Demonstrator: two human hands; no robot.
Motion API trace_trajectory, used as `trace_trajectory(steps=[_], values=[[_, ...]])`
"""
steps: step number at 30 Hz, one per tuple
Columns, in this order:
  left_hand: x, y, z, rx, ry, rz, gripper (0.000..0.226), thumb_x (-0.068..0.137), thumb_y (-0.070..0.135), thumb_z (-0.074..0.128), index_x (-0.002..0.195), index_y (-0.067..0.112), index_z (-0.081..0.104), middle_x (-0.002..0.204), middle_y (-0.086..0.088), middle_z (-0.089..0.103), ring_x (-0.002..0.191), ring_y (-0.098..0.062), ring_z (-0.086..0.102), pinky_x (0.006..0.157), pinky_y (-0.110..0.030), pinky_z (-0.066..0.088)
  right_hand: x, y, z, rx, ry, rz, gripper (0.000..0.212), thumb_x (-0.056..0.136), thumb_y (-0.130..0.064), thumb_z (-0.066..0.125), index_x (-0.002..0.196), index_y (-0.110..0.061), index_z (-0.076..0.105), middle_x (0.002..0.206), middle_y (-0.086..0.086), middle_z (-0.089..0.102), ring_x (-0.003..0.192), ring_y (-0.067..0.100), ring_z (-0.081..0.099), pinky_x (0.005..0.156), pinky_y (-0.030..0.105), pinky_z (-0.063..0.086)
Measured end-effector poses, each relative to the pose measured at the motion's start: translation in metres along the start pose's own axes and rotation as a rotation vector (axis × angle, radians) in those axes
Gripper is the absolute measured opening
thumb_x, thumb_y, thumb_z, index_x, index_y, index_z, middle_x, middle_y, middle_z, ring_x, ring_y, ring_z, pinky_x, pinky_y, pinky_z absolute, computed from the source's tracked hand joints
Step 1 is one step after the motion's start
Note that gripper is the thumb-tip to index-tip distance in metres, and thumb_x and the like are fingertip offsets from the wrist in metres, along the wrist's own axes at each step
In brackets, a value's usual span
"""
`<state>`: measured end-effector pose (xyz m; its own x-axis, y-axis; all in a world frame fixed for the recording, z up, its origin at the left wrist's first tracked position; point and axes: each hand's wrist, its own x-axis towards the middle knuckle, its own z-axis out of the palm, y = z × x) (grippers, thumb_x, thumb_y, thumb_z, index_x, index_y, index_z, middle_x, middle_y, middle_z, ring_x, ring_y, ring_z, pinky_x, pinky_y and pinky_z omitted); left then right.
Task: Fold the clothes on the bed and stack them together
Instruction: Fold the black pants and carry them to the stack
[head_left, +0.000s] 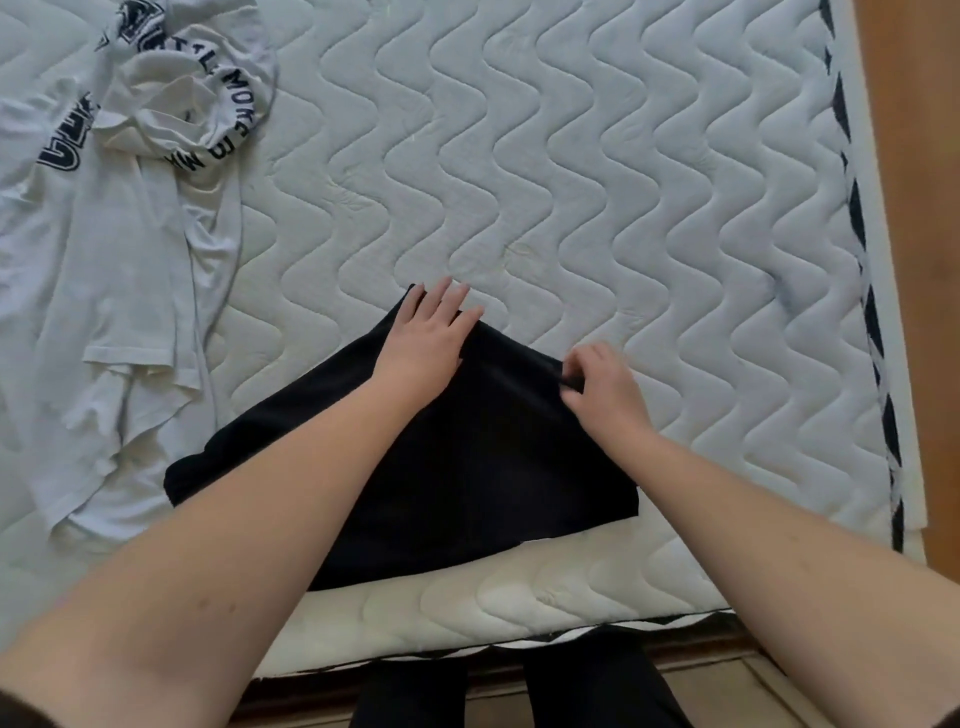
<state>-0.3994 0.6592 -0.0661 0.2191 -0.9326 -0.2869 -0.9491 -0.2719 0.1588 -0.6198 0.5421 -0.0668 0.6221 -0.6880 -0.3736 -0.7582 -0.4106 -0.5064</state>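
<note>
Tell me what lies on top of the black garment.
On the black garment: the left hand pressing flat at its far corner, the right hand pinching its far edge, both forearms above it. No clothing. What the arms cover is hidden.

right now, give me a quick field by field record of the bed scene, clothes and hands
surface: quilted white mattress
being folded: black garment, lying flat near the front edge of the mattress
left hand: fingers straight, pressing flat on the garment's far corner
right hand: pinching the garment's far right edge
waiting: white printed t-shirts, crumpled and unfolded at far left
stack: none visible yet
</note>
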Motion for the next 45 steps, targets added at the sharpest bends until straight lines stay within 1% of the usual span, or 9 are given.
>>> trace_trajectory(steps=[8, 13, 20, 24, 27, 32, 35, 41, 45], values=[[-0.008, -0.002, 0.012, 0.037, 0.092, 0.160, 0.034, 0.068, 0.001, 0.073, 0.098, 0.015, 0.067, 0.085, -0.005, 0.061, 0.083, -0.030, 0.059, 0.087, -0.044, 0.046, -0.021, 0.000, 0.007, 0.172, -0.162, 0.005, 0.035, 0.081, -0.061, 0.062, 0.077, -0.027, 0.052, 0.086, -0.010, 0.060, 0.083, 0.009, 0.055, 0.075, 0.024, 0.043], [-0.022, 0.001, 0.015, -0.052, 0.077, 0.221, 0.036, 0.061, 0.006, 0.078, 0.094, 0.015, 0.070, 0.090, -0.006, 0.065, 0.085, -0.031, 0.063, 0.081, -0.041, 0.051, -0.007, 0.002, 0.003, 0.228, -0.002, 0.368, 0.035, 0.099, -0.047, 0.041, 0.080, -0.021, 0.057, 0.077, -0.006, 0.068, 0.077, 0.019, 0.064, 0.072, 0.035, 0.048], [-0.025, 0.002, 0.021, -0.150, 0.074, 0.270, 0.020, 0.069, 0.015, 0.076, 0.088, 0.017, 0.068, 0.104, -0.002, 0.068, 0.103, -0.027, 0.064, 0.092, -0.040, 0.048, 0.003, 0.001, 0.008, 0.166, -0.069, 0.522, 0.021, 0.093, -0.038, 0.059, 0.097, -0.019, 0.054, 0.084, -0.004, 0.062, 0.084, 0.019, 0.058, 0.073, 0.030, 0.042], [-0.025, 0.009, 0.015, -0.259, 0.021, 0.169, 0.041, 0.091, 0.056, 0.042, 0.097, 0.023, 0.066, 0.108, 0.006, 0.067, 0.109, -0.016, 0.059, 0.098, -0.034, 0.040, 0.008, -0.014, 0.013, 0.479, 0.017, 0.727, 0.029, 0.087, -0.031, 0.070, 0.105, -0.019, 0.050, 0.094, -0.005, 0.057, 0.090, 0.018, 0.056, 0.078, 0.030, 0.044], [-0.018, 0.011, 0.012, -0.327, 0.030, 0.103, 0.045, 0.095, 0.047, 0.027, 0.101, 0.020, 0.063, 0.093, 0.005, 0.068, 0.095, -0.020, 0.063, 0.089, -0.034, 0.040, 0.014, -0.018, 0.016, 0.775, 0.122, 0.893, 0.031, 0.082, -0.021, 0.076, 0.103, -0.020, 0.053, 0.104, 0.001, 0.059, 0.094, 0.019, 0.058, 0.080, 0.033, 0.050], [-0.004, 0.001, 0.011, -0.156, 0.271, -0.028, 0.019, 0.092, 0.023, 0.053, 0.104, 0.019, 0.066, 0.099, 0.002, 0.069, 0.104, -0.024, 0.062, 0.112, -0.045, 0.023, 0.027, -0.017, 0.002, 1.316, 0.222, 0.926, 0.020, 0.092, -0.003, 0.061, 0.096, -0.019, 0.049, 0.086, 0.004, 0.062, 0.076, 0.014, 0.064, 0.073, 0.026, 0.051], [0.006, -0.011, 0.000, -0.128, 0.093, -0.254, 0.033, 0.095, 0.036, 0.055, 0.126, 0.024, 0.058, 0.130, 0.002, 0.058, 0.130, -0.022, 0.045, 0.119, -0.051, 0.005, 0.030, -0.014, -0.008, 1.584, 0.252, 0.880, 0.018, 0.096, -0.003, 0.053, 0.096, -0.020, 0.048, 0.085, 0.000, 0.062, 0.082, 0.012, 0.070, 0.089, 0.028, 0.049], [0.023, -0.030, -0.008, -0.153, -0.194, -0.293, 0.042, 0.092, 0.047, 0.060, 0.129, 0.029, 0.053, 0.132, 0.001, 0.055, 0.125, -0.025, 0.049, 0.106, -0.045, 0.030, 0.023, -0.013, 0.005, 0.585, 0.116, 0.676, 0.022, 0.094, -0.036, 0.058, 0.104, -0.017, 0.055, 0.097, 0.000, 0.066, 0.085, 0.014, 0.065, 0.063, 0.023, 0.042], [0.032, -0.033, -0.010, -0.195, -0.158, -0.335, 0.027, 0.095, 0.032, 0.059, 0.122, 0.028, 0.059, 0.125, -0.001, 0.062, 0.118, -0.026, 0.055, 0.095, -0.040, 0.037, 0.029, -0.016, 0.009, 0.652, 0.070, 0.759, 0.039, 0.085, -0.050, 0.064, 0.107, -0.020, 0.052, 0.106, 0.003, 0.066, 0.094, 0.019, 0.063, 0.080, 0.033, 0.051]])
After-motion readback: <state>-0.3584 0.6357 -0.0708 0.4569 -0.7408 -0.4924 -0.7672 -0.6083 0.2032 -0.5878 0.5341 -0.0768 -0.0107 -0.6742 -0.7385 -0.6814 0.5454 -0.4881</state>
